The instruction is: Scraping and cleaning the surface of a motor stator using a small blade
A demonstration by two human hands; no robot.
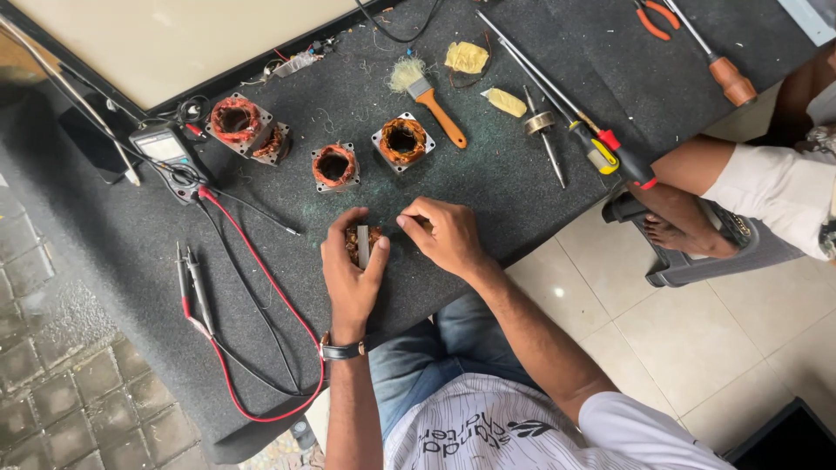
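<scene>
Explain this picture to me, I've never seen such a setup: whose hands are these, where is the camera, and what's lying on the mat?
There is one picture, taken by a camera on the person's head, looking down. Nothing here is a machine: two bare hands work on a dark mat. The left hand, with a wristwatch, grips a small copper-wound stator. The right hand pinches at its top edge. Three more stators stand above, left of a brush. At left lie a multimeter and its red and black leads. Screwdrivers and pliers lie top right. Another person's foot rests on a stool at right.
</scene>
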